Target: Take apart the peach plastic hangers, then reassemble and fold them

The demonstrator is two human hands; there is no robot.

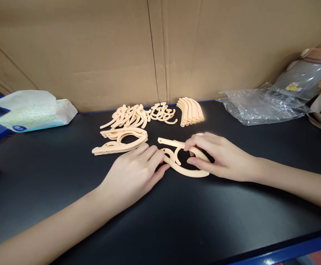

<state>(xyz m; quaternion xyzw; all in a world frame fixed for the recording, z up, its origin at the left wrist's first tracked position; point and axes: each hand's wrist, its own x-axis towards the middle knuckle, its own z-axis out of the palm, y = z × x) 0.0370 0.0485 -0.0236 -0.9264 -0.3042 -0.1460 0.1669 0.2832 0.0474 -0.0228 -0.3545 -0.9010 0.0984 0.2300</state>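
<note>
A cream plastic folding hanger (186,171) lies on the black table, its curved arms partly spread and a hook showing between them. My left hand (136,165) pinches one end of it, fingers closed. The right hand (222,156) is closed around the hanger's other side, thumb and fingers on a curved arm; part of that arm is hidden under the fingers. Just behind my left hand lie folded hangers (121,147), stacked together. Farther back sit a pile of loose curved arms (129,116), several small hooks (163,112) and a neat row of hanger arms (190,111).
A tissue pack (38,116) stands at the back left. Crumpled clear plastic bags (257,106) and a see-through bottle (301,81) with a strap are at the back right. Brown cardboard (107,48) rises behind the table, whose blue edge (293,250) shows at front right.
</note>
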